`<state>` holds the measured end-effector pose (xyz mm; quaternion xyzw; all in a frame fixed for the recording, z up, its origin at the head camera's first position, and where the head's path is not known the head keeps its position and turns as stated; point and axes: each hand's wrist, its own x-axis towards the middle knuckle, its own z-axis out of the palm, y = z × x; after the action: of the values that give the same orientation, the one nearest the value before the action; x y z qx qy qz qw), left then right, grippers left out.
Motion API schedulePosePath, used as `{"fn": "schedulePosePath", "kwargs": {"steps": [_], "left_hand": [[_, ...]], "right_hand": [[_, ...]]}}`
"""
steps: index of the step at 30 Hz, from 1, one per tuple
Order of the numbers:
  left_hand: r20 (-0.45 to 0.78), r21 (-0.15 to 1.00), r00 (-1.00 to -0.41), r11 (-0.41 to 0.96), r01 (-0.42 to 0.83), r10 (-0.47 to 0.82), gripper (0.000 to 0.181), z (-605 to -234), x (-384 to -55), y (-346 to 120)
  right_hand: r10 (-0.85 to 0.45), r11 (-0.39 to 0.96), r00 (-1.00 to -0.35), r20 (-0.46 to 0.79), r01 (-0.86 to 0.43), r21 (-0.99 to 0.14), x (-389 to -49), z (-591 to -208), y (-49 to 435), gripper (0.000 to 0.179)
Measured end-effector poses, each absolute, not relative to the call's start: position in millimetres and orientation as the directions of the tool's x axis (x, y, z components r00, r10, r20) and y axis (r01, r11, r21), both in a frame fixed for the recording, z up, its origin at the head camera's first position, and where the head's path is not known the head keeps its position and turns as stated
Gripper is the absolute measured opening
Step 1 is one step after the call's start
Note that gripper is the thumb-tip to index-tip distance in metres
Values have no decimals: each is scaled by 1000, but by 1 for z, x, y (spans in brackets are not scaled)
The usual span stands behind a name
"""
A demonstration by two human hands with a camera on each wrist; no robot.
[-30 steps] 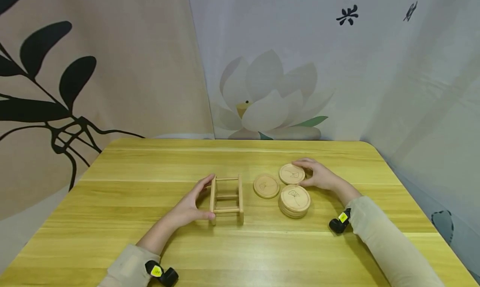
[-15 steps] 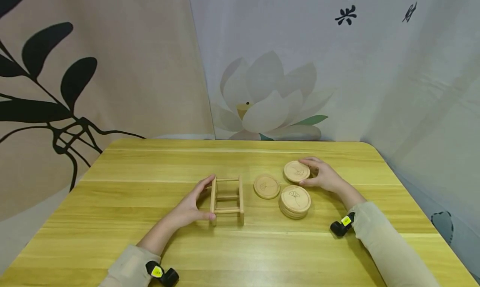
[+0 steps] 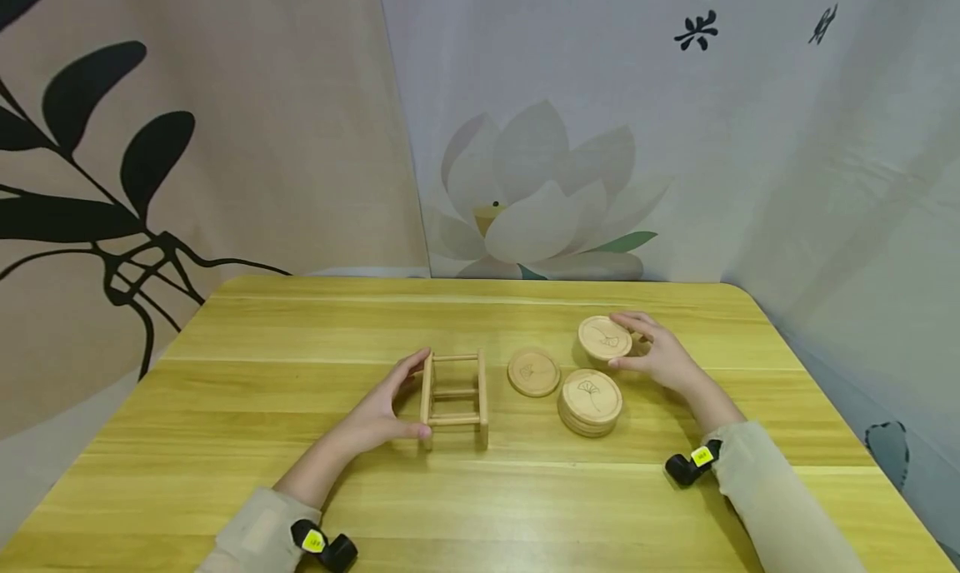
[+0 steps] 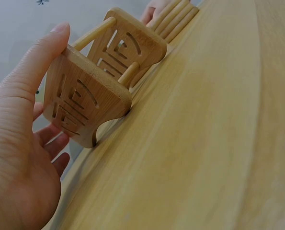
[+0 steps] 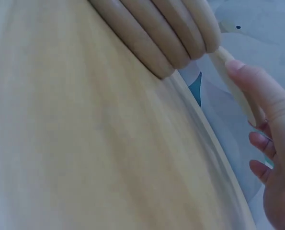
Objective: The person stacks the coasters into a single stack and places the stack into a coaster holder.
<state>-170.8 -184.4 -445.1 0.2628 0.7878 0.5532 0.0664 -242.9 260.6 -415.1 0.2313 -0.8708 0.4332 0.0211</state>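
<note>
My left hand (image 3: 378, 413) grips the left side panel of a small wooden coaster rack (image 3: 482, 398), thumb at the near end and fingers at the far end. The left wrist view shows cut-out slots in the panels of the rack (image 4: 87, 96), which are joined by round rods. My right hand (image 3: 663, 358) pinches a round wooden coaster (image 3: 603, 337) engraved with a leaf design. In the right wrist view this coaster (image 5: 235, 91) is tilted and raised off the table, its edge between thumb and fingers. Just nearer in the head view is a coaster stack (image 3: 590, 398).
A single coaster (image 3: 533, 372) lies flat between the rack and the stack. All of it stands on a wooden table (image 3: 525, 506) with a printed cloth (image 3: 555, 181) hanging behind its far edge. Small black wrist cameras sit at both cuffs.
My right hand has lifted the coaster and carried it a little to the right and away from the single coaster. The left hand and the rack have stayed in place.
</note>
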Motion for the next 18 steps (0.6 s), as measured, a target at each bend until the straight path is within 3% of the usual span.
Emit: {"fn": "schedulePosePath", "kwargs": {"steps": [7,18], "left_hand": [[185,903,-849,255,345,495,107,-444,-171,-185],[187,905,-848,250,345,496,108,-445,-171,-184]], "right_hand": [[-391,530,-872,293,-474,-703,-242,-432,269,75],[-404,492,-857,320,-498,-714,-221,-428,260,77]]}}
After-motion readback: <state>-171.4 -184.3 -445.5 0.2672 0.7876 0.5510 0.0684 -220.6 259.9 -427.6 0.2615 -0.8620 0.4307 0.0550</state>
